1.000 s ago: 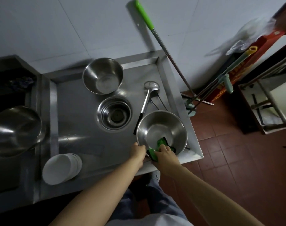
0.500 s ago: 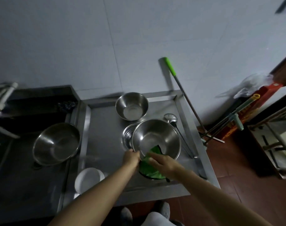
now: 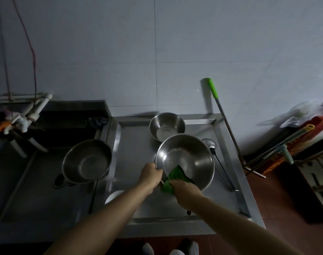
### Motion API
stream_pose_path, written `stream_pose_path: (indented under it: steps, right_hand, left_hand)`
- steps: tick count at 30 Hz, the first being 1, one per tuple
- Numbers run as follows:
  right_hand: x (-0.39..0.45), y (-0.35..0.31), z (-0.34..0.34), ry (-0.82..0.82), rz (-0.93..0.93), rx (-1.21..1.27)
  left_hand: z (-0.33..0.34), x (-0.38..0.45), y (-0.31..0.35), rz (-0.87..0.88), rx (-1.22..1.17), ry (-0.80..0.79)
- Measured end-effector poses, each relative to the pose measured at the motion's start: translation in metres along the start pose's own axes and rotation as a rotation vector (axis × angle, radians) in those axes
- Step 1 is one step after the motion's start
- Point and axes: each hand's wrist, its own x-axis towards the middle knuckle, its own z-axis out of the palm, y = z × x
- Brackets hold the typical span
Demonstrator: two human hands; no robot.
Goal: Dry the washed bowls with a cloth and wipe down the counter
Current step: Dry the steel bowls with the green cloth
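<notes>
The left hand (image 3: 151, 175) grips the near-left rim of the big steel bowl (image 3: 186, 161), tilted toward the person above the steel counter (image 3: 134, 144). The right hand (image 3: 184, 189) clutches a green cloth (image 3: 175, 176) draped over the bowl's near edge. 2 more steel bowls sit nearby: a smaller bowl (image 3: 167, 126) behind, another bowl (image 3: 87, 161) left.

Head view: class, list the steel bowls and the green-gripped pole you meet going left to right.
Bowl in the sink → small bowl at the back → held bowl → green-gripped pole.
</notes>
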Motion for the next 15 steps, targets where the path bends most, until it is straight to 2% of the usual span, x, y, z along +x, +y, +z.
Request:
stream_pose_path:
  steps: [4,6,10,13,15]
  right_hand:
    - [-0.025,0.038,0.002,0.025,-0.244,-0.378]
    - [-0.027,0.047,0.002,-0.005,-0.272,-0.485]
    - [-0.022,0.033,-0.004,-0.048,-0.194,-0.486]
    - [-0.019,0.013,-0.011,-0.042,-0.087,-0.423]
    - [-0.017,0.0,-0.013,-0.021,-0.044,-0.407]
  left_hand:
    - [-0.043,0.007,0.016,0.018,0.082,-0.164]
    - [-0.056,0.007,0.024,-0.02,0.081,-0.198]
    - [-0.044,0.009,0.01,-0.011,-0.066,-0.135]
    - [-0.008,-0.006,-0.01,-0.119,-0.261,-0.141]
    - [0.015,-0.014,-0.019,-0.156,-0.352,-0.051]
